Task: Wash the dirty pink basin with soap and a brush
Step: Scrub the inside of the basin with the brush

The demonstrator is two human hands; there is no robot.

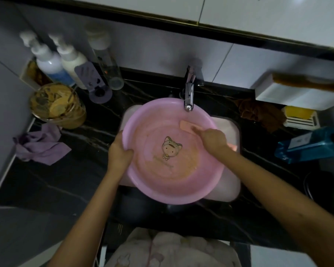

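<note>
A round pink basin (181,182) with a cartoon figure printed on its bottom sits in the white sink (230,126), under the faucet. Brownish smears cover its inside. My left hand (120,151) grips the basin's left rim, thumb inside. My right hand (212,138) holds a pale orange brush (187,125) against the basin's far inner wall. The brush's handle end is hidden in my fist.
A chrome faucet (189,95) reaches over the basin's far rim. Two pump bottles (52,60) and a jar (56,105) stand at the back left, with a purple cloth (41,145) near them. A brown rag (262,114), yellow soap in a dish (298,112) and a blue bottle (312,145) lie to the right.
</note>
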